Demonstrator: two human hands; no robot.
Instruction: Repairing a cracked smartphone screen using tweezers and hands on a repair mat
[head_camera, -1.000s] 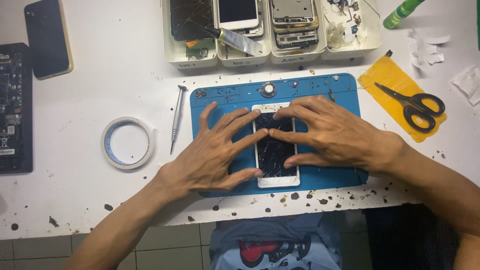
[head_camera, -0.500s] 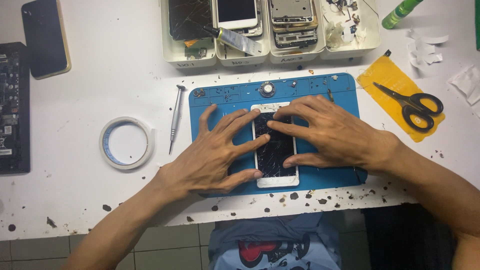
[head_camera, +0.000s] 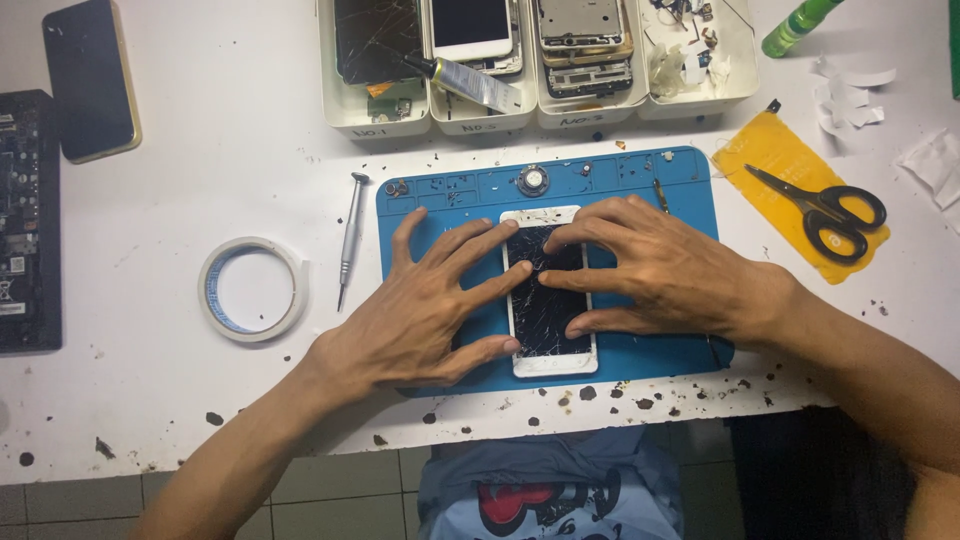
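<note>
Glossy cracked-glass phone, matt mat

I am working at a white table speckled with dark flecks along its near edge, and a blue work mat is lying at its middle. To the left a roll of white tape and a small screwdriver are lying, with a dark phone sitting at the far left corner. White parts trays are standing along the far edge, and black scissors are resting on a yellow sheet to the right.
</note>
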